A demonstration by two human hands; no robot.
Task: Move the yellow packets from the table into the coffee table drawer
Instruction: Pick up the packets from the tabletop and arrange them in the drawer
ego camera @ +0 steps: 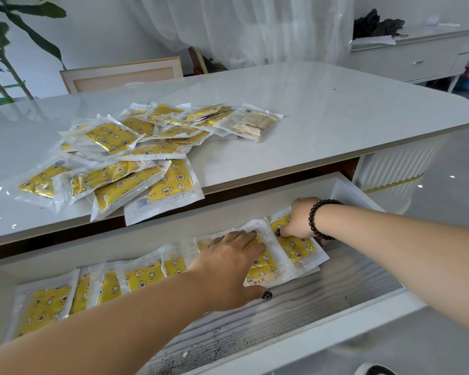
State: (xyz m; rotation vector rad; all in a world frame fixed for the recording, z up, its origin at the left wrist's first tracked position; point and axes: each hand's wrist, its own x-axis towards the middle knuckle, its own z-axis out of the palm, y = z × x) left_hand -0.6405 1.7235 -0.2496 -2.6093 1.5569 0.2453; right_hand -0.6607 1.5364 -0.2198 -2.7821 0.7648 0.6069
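Being laid flat in the open drawer [322, 345]: yellow packets, overlapping in a row along its back wall.

A packet [263, 269] at the row's right end is being pressed down by the left hand [228, 266], fingers spread flat, thumb at the packet's near edge. The neighbouring packet [298, 246] is being pinned by the right hand [298, 219], fingers bent down onto it; a true grip cannot be told. A loose pile of packets [125, 158] is being left on the table [336, 117], one overhanging the near edge above the drawer.
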